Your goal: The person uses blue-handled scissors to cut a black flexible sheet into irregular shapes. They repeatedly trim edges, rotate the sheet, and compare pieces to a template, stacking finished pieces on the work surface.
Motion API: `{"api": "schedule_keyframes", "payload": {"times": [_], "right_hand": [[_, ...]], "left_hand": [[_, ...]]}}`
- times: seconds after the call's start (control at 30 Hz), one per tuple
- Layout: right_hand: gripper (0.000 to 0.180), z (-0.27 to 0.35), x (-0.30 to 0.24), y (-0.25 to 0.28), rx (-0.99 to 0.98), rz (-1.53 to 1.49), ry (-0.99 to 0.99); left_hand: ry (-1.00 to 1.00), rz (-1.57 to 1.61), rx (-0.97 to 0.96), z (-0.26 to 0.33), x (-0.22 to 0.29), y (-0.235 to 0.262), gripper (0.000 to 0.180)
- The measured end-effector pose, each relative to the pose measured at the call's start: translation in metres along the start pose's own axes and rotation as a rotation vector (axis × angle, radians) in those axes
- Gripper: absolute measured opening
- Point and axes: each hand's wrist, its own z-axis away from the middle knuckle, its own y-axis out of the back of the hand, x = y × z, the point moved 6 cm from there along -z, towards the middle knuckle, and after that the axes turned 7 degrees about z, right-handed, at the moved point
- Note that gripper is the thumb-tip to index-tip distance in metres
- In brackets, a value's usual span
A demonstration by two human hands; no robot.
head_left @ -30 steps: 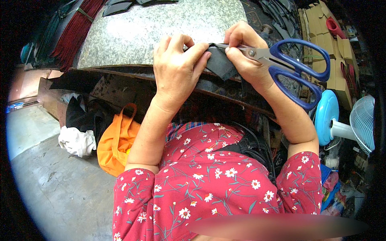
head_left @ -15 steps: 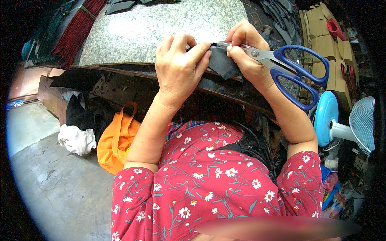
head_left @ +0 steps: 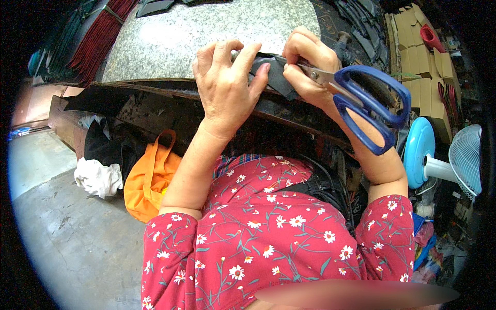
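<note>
My right hand (head_left: 310,67) pinches a large pair of scissors (head_left: 372,111) near the pivot. The blue handles point right, over my forearm, with no fingers through their loops; the blades point left. A dark grey-black flat piece (head_left: 280,80), like leather or rubber sheet, hangs by the blades and against my right fingers. My left hand (head_left: 226,77) is at the piece's left side, its thumb over the piece and its index finger near the top edge. These two fingertips stand apart, and the other fingers are curled. How firmly the left hand grips is partly hidden.
Both hands are at the near edge of a speckled stone slab (head_left: 165,51) on the workbench. Bundled red cords (head_left: 103,41) lie at left, dark pieces (head_left: 359,31) at far right. Cardboard boxes (head_left: 413,57) and a fan (head_left: 465,155) stand right; an orange bag (head_left: 147,186) is below left.
The scissors have shifted left and turned, their handles dropping lower. My left thumb and index finger have spread apart, and the black piece has moved slightly left.
</note>
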Motion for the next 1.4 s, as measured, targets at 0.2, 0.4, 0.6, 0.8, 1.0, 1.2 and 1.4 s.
{"api": "schedule_keyframes", "payload": {"times": [0.2, 0.4, 0.6, 0.8, 1.0, 1.2, 1.4], "right_hand": [[0.014, 0.007, 0.013, 0.003, 0.041, -0.143, -0.141], [0.012, 0.013, 0.022, 0.0, 0.086, -0.249, -0.163], [0.012, 0.011, 0.021, -0.003, 0.058, -0.261, -0.156], [0.013, 0.002, 0.007, 0.0, 0.031, -0.088, -0.009], [0.015, 0.002, -0.002, -0.002, -0.021, 0.007, 0.087], [0.01, 0.01, 0.023, -0.003, 0.044, -0.462, -0.22], [0.009, 0.011, 0.023, -0.004, 0.01, -0.328, -0.158]], "left_hand": [[-0.079, 0.103, -0.023, 0.001, 0.001, 0.0, 0.015], [-0.079, 0.1, -0.016, 0.002, 0.002, 0.0, 0.015], [-0.075, 0.116, -0.009, 0.002, 0.001, -0.002, 0.015], [-0.067, 0.113, -0.018, 0.003, 0.001, -0.002, 0.014], [-0.081, 0.097, 0.016, 0.004, 0.002, 0.0, 0.012], [-0.081, 0.116, 0.013, 0.005, 0.0, -0.001, 0.012], [-0.074, 0.12, 0.025, 0.005, 0.001, -0.001, 0.012]]}}
